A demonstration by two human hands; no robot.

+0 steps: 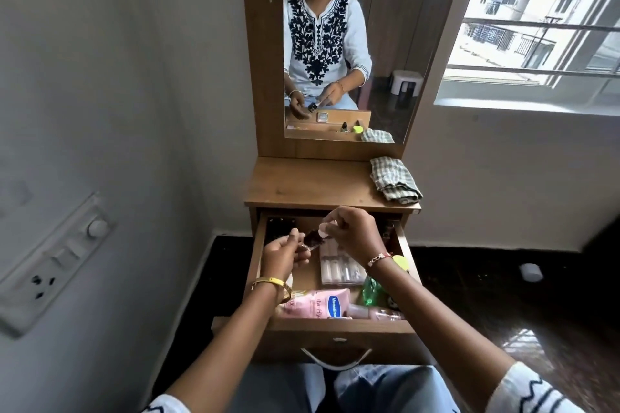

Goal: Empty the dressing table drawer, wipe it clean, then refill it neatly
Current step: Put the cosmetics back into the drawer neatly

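— Pink tube (313, 308) at the drawer's six o'clock edge: any writing?

— A blue oval badge reads "Vaseline"; beside it only "-ta-Hy" shows. Nothing else is legible.

— And the hands?

— Both are raised over the open drawer (410, 253), wrists bent inward. The left hand (285, 253), gold bangle on its wrist, curls its fingers round a small dark bottle (313, 240) and grips it. The right hand (350, 228), at one o'clock from the left, pinches the bottle's pale cap end.

— So the bottle sits where?

— Between the two hands, tilted, above the drawer's middle. A clear case of small vials (340, 266) lies below at five o'clock. A checked cloth (394, 179) rests on the tabletop's two o'clock corner.
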